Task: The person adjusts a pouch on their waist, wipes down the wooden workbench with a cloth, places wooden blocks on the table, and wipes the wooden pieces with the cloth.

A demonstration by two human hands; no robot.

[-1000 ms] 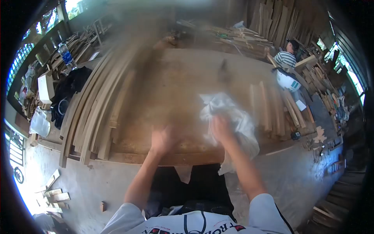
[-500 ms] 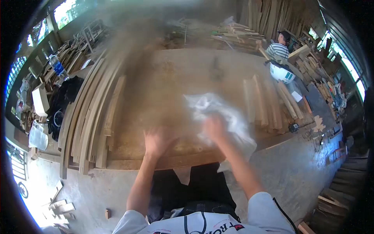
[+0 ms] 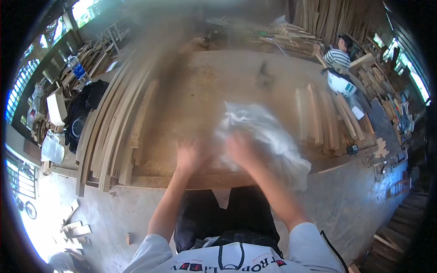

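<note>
Bench (image 3: 214, 86): gap narrowing

Left of centre, the left hand (image 3: 187, 155) is holding its fingers parted; at centre, the right hand (image 3: 241, 149) is nearing it, grip too blurred to tell, bringing the work mid-frame; the cloth (image 3: 273, 136) is trailing rightward.

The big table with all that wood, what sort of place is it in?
Probably a woodworking shop. Long wooden strips lie on the big table, tall boards stand upright at the back, and wood scraps lie on the floor.

Passable: middle of tabletop (image 3: 200, 98), seemingly (blurred) | blocked left: long boards (image 3: 119, 123) | blocked right: white cloth (image 3: 268, 132), wood strips (image 3: 315, 116)
</note>
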